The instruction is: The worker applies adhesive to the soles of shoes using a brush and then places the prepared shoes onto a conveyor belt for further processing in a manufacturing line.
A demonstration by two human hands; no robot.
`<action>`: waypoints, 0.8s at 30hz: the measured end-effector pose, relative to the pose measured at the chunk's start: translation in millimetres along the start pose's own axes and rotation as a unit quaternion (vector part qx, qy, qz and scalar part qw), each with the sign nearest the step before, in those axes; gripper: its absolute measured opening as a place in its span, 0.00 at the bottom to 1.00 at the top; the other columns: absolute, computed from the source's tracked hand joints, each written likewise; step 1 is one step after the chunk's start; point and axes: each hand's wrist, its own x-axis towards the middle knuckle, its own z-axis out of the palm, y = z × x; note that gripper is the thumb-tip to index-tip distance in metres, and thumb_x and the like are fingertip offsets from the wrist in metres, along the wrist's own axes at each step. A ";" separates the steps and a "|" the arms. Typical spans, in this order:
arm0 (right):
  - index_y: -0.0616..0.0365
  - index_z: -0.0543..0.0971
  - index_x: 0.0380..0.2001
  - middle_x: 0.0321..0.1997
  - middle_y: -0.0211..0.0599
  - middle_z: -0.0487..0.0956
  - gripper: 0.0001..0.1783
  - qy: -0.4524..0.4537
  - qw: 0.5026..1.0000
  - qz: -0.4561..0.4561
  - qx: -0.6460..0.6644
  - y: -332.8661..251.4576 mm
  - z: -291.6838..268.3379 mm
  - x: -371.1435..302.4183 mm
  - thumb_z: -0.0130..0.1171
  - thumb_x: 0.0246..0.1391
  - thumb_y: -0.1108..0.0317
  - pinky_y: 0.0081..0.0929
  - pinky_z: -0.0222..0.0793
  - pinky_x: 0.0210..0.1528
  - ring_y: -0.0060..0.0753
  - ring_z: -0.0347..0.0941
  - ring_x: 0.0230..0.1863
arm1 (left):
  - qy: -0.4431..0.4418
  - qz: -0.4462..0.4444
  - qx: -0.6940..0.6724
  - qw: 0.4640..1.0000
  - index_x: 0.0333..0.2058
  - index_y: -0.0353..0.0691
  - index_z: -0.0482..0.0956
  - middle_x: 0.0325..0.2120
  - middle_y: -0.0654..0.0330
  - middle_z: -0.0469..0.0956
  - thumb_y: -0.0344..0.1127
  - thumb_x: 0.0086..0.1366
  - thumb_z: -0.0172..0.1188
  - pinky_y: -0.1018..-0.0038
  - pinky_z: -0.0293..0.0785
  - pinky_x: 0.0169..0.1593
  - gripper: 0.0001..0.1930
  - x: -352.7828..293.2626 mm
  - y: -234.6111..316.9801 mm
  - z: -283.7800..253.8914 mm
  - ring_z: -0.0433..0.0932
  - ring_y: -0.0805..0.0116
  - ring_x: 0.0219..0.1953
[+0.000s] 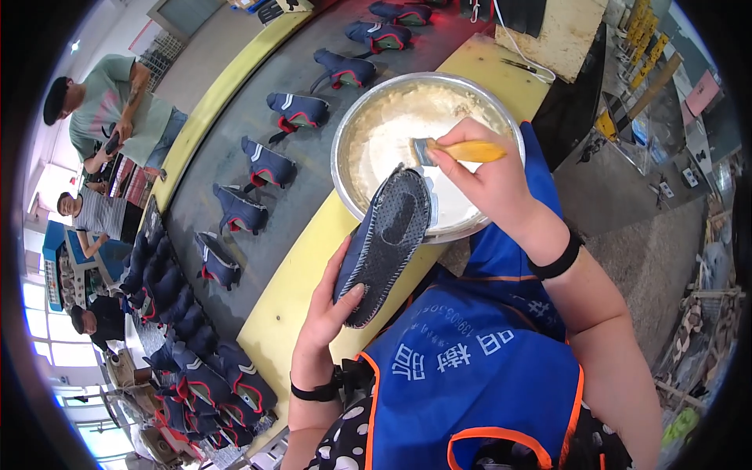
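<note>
My left hand [327, 305] grips a dark shoe upper [389, 235] near its lower end, with its black stitched bottom facing up. The upper's far end tilts over the near rim of a metal bowl [342, 176] of creamy white liquid [392, 145]. In my right hand [487, 176] is a flat paintbrush with a yellow handle [472, 150], pinched between thumb and fingers. Its bristles point left, close to the upper's far end. Whether they touch the upper or the liquid I cannot tell.
Several navy shoe uppers with red trim [268, 164] sit in a row on a dark conveyor belt [313, 168] with yellow edges. More uppers [207, 376] are heaped at the lower left. Other people [117, 117] are at the far left. A blue apron [470, 345] covers my lap.
</note>
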 end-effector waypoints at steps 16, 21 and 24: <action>0.58 0.74 0.28 0.21 0.42 0.77 0.11 -0.067 0.982 0.169 -0.047 -43.7 2.0 -31.7 0.66 0.60 0.67 0.35 0.69 0.26 0.45 0.76 0.21 | -0.006 -0.017 -0.073 0.997 0.76 0.36 0.52 0.71 0.47 0.63 0.34 0.68 0.59 0.66 0.53 0.74 0.41 -1.7 -2.0 0.5 0.64 0.59 0.71; 0.60 0.74 0.27 0.19 0.29 0.72 0.11 -0.091 0.983 0.159 0.029 -62.8 8.4 -64.3 0.66 0.60 0.74 0.22 0.60 0.25 0.15 0.65 0.22 | -0.003 -0.001 -0.043 0.999 0.76 0.36 0.52 0.70 0.48 0.64 0.32 0.69 0.58 0.67 0.57 0.73 0.40 -2.4 -1.5 3.6 0.66 0.59 0.70; 0.60 0.74 0.27 0.21 0.29 0.74 0.11 -0.172 0.968 0.170 0.072 -67.1 10.9 -71.1 0.66 0.59 0.76 0.22 0.61 0.26 0.15 0.66 0.23 | -0.002 -0.016 -0.043 0.999 0.76 0.37 0.50 0.69 0.47 0.64 0.32 0.67 0.60 0.67 0.57 0.73 0.42 -5.5 -5.6 1.3 0.65 0.60 0.71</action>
